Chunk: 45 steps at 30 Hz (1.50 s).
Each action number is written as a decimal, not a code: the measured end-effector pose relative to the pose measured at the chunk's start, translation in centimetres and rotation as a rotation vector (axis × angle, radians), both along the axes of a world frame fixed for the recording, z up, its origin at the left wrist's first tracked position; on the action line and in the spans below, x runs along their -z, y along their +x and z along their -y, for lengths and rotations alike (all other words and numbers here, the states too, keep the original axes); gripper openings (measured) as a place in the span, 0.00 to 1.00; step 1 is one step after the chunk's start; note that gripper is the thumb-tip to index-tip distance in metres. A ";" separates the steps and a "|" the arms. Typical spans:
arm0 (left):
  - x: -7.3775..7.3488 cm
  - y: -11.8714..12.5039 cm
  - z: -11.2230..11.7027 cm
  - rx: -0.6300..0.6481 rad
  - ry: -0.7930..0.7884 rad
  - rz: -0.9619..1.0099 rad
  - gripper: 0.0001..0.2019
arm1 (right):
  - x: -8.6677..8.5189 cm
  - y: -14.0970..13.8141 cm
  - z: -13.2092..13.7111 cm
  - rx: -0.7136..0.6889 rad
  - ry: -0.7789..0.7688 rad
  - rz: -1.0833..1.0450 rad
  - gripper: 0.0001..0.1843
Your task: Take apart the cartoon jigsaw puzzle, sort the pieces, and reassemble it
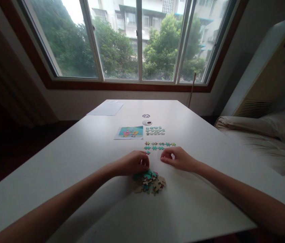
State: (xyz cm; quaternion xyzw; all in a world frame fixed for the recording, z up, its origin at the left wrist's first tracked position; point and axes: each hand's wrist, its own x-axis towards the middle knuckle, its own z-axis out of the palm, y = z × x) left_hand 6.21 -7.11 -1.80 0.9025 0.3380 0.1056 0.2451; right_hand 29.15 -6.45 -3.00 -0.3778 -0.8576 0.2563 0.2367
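Note:
Both my hands rest on a white table. My left hand is curled with its fingers closed, just above a loose heap of puzzle pieces; whether it holds a piece is hidden. My right hand is also curled, fingertips pinched toward the left, a small gap apart from the left hand. Just beyond the fingers lie rows of sorted teal puzzle pieces. Farther back sits another small group of pieces beside a colourful picture card.
Two small round objects lie beyond the card, and a sheet of paper sits at the table's far left. A wide window is behind the table. A bed with pale bedding stands to the right.

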 end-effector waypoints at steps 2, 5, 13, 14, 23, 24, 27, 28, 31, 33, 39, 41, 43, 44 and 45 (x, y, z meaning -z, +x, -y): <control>-0.1 -0.1 0.0 0.020 -0.018 0.011 0.06 | 0.1 0.0 0.1 -0.004 -0.005 -0.010 0.08; -0.1 -0.4 0.0 0.074 -0.043 0.037 0.08 | 0.2 0.1 0.3 -0.014 -0.006 -0.011 0.08; -0.2 -0.6 -0.4 0.072 -0.137 0.062 0.04 | 0.2 0.0 0.5 -0.015 -0.005 -0.028 0.09; -0.2 -0.6 -0.4 0.059 -0.191 0.095 0.04 | 0.1 -0.2 0.7 -0.013 -0.007 -0.030 0.09; 0.9 0.6 -0.3 -0.172 -0.513 0.495 0.11 | -0.2 -1.1 1.9 0.035 0.012 -0.121 0.09; 0.9 0.7 -0.3 -0.179 -0.504 0.500 0.11 | -0.2 -1.1 1.9 0.035 0.005 -0.127 0.09; 0.9 0.8 -0.2 -0.183 -0.474 0.503 0.11 | -0.4 -1.1 1.9 0.035 -0.025 -0.135 0.08; 0.8 0.8 -0.2 -0.182 -0.466 0.500 0.11 | -0.5 -1.1 2.0 0.036 -0.037 -0.138 0.09; 0.8 0.9 -0.1 -0.171 -0.452 0.486 0.10 | -0.6 -1.3 2.1 0.034 -0.062 -0.150 0.10; 0.8 0.9 0.0 -0.158 -0.443 0.479 0.10 | -0.6 -1.3 2.0 0.031 -0.062 -0.157 0.10; 0.5 0.2 -0.8 -0.217 -0.356 0.448 0.13 | -0.3 0.2 0.0 0.161 -0.083 -0.272 0.12; 0.1 -0.4 -1.2 -0.208 -0.356 0.388 0.12 | -0.2 0.8 -0.9 0.193 -0.113 -0.331 0.14; -0.4 -1.1 -1.6 -0.170 -0.354 0.309 0.11 | -0.1 1.2 -1.6 0.198 -0.135 -0.356 0.15; -0.6 -1.5 -1.7 -0.141 -0.344 0.253 0.11 | -0.1 1.3 -1.8 0.192 -0.139 -0.354 0.16; -0.9 -1.9 -1.8 -0.107 -0.325 0.188 0.10 | -0.1 1.3 -2.1 0.183 -0.139 -0.345 0.16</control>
